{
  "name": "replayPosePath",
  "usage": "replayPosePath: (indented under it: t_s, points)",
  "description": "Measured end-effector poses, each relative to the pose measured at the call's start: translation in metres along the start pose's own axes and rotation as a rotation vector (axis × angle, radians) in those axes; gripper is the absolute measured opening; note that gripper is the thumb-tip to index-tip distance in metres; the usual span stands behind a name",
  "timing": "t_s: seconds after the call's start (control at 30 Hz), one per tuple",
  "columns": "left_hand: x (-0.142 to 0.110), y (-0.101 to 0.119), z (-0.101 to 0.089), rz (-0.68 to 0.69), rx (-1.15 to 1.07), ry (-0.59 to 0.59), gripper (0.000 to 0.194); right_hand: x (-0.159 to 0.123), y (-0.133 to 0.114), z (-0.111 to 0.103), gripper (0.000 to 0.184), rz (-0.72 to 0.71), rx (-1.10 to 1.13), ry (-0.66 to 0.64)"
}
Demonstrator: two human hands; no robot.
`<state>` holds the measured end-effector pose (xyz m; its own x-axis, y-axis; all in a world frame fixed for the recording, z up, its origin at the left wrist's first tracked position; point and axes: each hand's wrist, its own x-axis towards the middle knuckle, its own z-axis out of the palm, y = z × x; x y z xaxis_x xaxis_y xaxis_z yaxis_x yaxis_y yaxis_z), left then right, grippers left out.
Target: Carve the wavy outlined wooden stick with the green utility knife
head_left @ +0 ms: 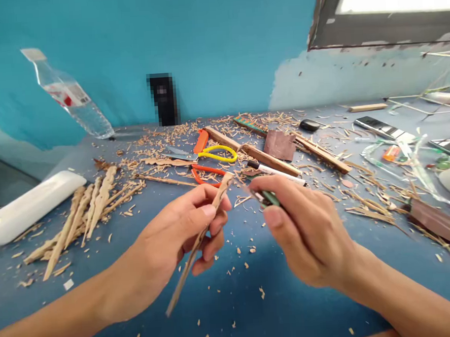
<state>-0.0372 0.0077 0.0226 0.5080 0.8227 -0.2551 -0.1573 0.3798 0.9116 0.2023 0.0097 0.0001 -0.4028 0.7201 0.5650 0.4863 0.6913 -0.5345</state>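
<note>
Left hand (182,222) pinches slim wooden stick (183,280) near its far end, centre-near. Right hand (308,229), just right, grips green tool (269,198); tip blurred. Stick: probably light, stiff, snappable if bent; best held mid-length.

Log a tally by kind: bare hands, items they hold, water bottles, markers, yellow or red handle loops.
Hands: 2 (left hand, right hand)
Held: 2 (wooden stick, green tool)
Bottles: 1 (clear bottle)
Markers: 1 (white marker)
Loops: 2 (yellow loop, red loop)
Total: 8
</note>
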Motion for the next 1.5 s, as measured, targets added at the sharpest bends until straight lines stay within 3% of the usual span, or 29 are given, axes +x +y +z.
replayPosePath:
  t_s: [0.1, 0.3, 0.4, 0.57, 0.73, 0.83, 1.0, 1.1, 1.27, 1.5]
  points:
    - [0.007, 0.003, 0.003, -0.012, -0.034, -0.075, 0.023, 0.001, 0.000, 0.002, 0.020, -0.088, -0.134, 0.014]
    - [0.007, -0.004, 0.004, -0.100, -0.045, -0.178, 0.013, 0.001, 0.000, 0.005, 0.022, -0.151, -0.167, 0.035]
    - [0.003, -0.005, 0.009, -0.075, 0.049, -0.147, 0.017, -0.001, -0.002, 0.006, 0.023, -0.146, -0.155, 0.023]
    - [0.001, -0.006, 0.025, 0.109, 0.203, -0.052, 0.037, -0.003, -0.002, 0.007, 0.028, -0.130, -0.134, -0.027]
    - [0.004, -0.008, 0.031, 0.092, 0.332, -0.017, 0.050, -0.003, 0.001, 0.009, 0.037, -0.142, -0.105, -0.064]
    - [0.003, -0.008, 0.031, 0.120, 0.502, 0.090, 0.057, -0.004, 0.001, 0.010, 0.042, -0.165, -0.115, -0.058]
    - [0.001, -0.012, 0.035, 0.226, 0.774, 0.255, 0.050, -0.006, 0.001, 0.014, 0.044, -0.196, -0.183, -0.047]
    - [0.001, -0.017, 0.037, 0.257, 0.791, 0.340, 0.048, -0.007, 0.003, 0.019, 0.046, -0.169, -0.262, -0.016]
    - [0.003, -0.025, 0.033, 0.234, 0.734, 0.306, 0.049, -0.006, 0.008, 0.023, 0.050, -0.127, -0.364, -0.009]
    - [0.010, -0.028, 0.032, 0.217, 0.725, 0.427, 0.055, -0.003, 0.010, 0.024, 0.053, -0.071, -0.425, -0.049]
